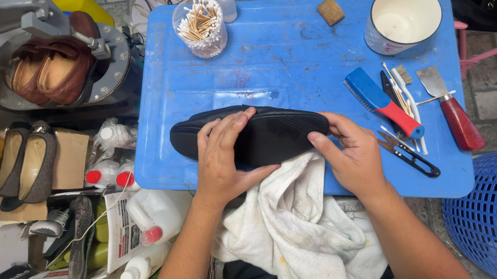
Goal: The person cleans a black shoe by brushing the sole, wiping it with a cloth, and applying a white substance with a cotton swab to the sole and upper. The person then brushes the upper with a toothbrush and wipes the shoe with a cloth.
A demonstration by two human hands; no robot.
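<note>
The black shoe point(260, 136) lies sole-up at the near edge of the blue tray table point(289, 56), its upper hidden beneath it. The left hand point(224, 158) wraps over the ribbed rubber sole, covering its middle; the right hand point(353, 159) grips the narrow end, fingertips tucked out of sight. Below the shoe a rumpled white cloth point(288, 223) (stained, soft) drapes down, cut off by the frame. Right of the shoe lies a blue-and-red brush point(381, 101).

a blue plastic tabletop point(289, 56) fills the middle of the frame. grey paved floor point(493, 98) shows at right, a blue mesh basket point(491, 211) at lower right.
</note>
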